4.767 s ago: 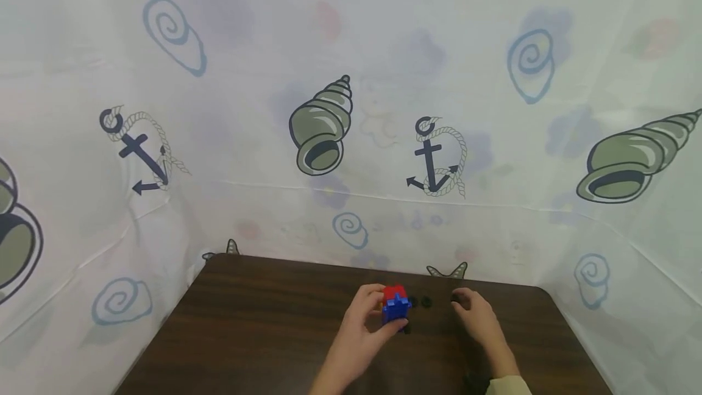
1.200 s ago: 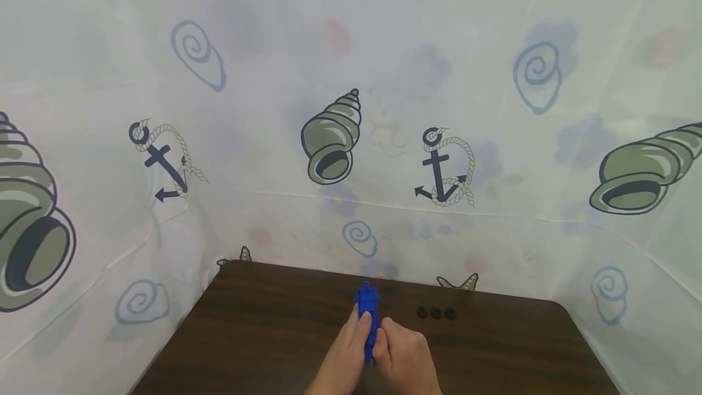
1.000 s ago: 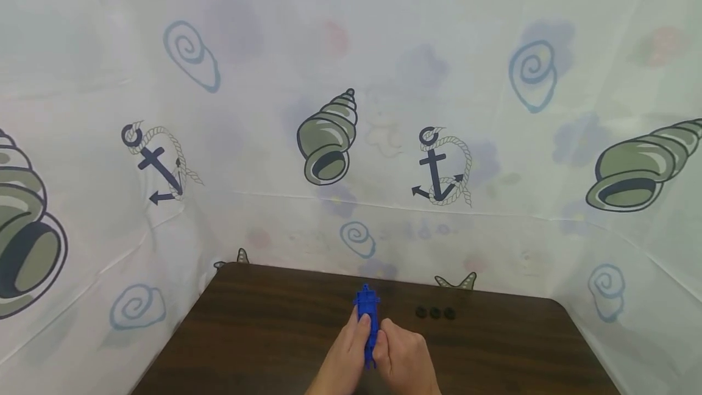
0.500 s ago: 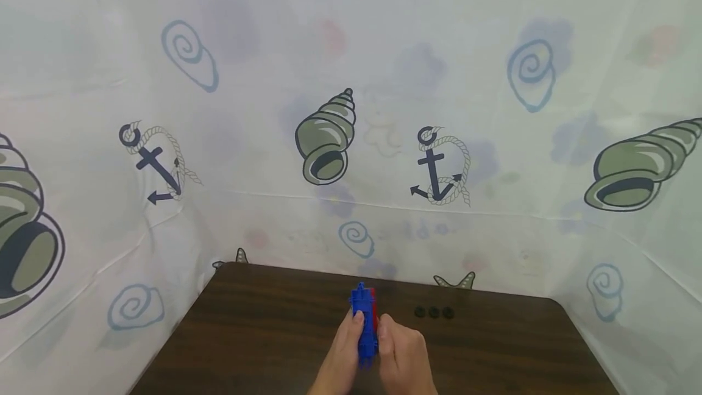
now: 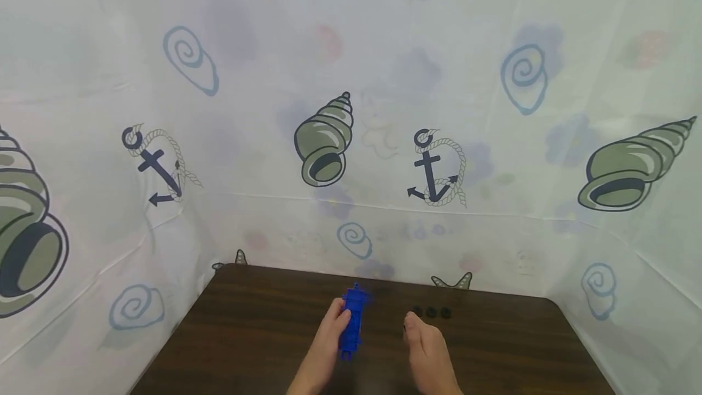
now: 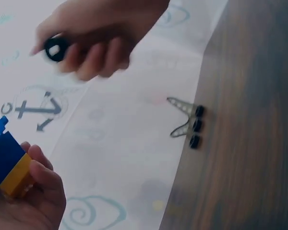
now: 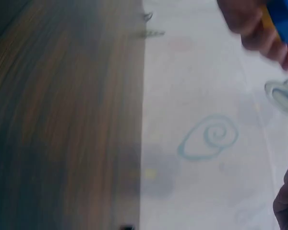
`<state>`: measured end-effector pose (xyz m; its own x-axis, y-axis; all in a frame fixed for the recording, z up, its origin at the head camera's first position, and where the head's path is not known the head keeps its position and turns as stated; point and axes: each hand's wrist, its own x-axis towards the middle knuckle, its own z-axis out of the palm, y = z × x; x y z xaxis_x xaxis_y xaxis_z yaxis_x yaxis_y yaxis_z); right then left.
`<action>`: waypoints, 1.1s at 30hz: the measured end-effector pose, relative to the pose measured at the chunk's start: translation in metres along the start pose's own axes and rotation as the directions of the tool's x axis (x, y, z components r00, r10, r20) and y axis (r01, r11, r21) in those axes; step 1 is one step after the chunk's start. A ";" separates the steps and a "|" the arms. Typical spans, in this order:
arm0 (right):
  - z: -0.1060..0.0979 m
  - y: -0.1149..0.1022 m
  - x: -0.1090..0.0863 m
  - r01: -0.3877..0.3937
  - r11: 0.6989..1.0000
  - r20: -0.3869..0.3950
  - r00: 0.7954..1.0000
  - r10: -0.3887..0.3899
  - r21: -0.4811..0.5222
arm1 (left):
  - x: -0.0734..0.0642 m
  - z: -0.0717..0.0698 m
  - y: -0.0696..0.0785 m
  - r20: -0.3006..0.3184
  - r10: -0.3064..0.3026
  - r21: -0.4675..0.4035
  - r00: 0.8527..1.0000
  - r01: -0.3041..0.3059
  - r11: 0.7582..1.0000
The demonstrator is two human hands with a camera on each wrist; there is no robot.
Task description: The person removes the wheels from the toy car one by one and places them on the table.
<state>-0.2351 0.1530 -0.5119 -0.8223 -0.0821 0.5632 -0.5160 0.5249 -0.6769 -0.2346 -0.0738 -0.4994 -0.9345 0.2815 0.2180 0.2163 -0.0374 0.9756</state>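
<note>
My left hand (image 5: 323,340) grips a plastic toy vehicle (image 5: 353,316), its blue underside turned toward the head view. A small peg sticks out at the far end and two prongs at the near end. The left wrist view shows a yellow layer beside the blue, and red shows on the toy vehicle (image 7: 285,21) in the right wrist view. Apart to the right, my right hand (image 5: 430,349) pinches a black wheel (image 6: 56,49) with a light centre between thumb and fingers. Only an edge of the right hand (image 7: 287,199) appears in its own wrist view.
Three loose black wheels (image 5: 431,312) lie in a row on the dark wooden table (image 5: 263,316), just beyond the right hand. A white cloth (image 5: 252,139) printed with shells and anchors rises behind the table and along its sides.
Both hands were together at the toy vehicle half a second ago. Now the right hand has drawn off to the right, and the left has shifted slightly left with the toy.
</note>
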 end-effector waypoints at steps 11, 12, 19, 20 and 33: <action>-0.035 0.067 0.019 -0.450 0.892 0.130 0.888 0.441 0.042 | 0.004 -0.026 0.000 -0.167 -0.007 0.094 0.986 0.023 0.995; -0.038 0.075 0.021 -0.456 0.890 0.123 0.885 0.449 0.035 | 0.005 -0.027 -0.001 -0.178 -0.010 0.096 0.984 0.027 0.995; -0.066 0.130 0.029 -0.428 0.894 0.092 0.893 0.441 -0.135 | 0.002 -0.031 -0.003 -0.200 -0.016 0.098 0.980 0.036 0.995; -0.069 0.137 0.030 -0.421 0.893 0.092 0.894 0.438 -0.159 | 0.002 -0.032 -0.004 -0.192 -0.020 0.105 0.981 0.040 0.994; -0.078 0.199 0.052 -0.426 0.768 0.192 0.803 0.565 -0.479 | 0.003 -0.028 -0.007 -0.157 -0.027 0.170 0.987 0.054 0.984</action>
<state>-0.3617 0.3193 -0.5810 -0.9975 0.0680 -0.0211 0.0688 0.8435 -0.5327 -0.2470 -0.0992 -0.5047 -0.9727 0.1285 0.1930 0.2106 0.1412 0.9673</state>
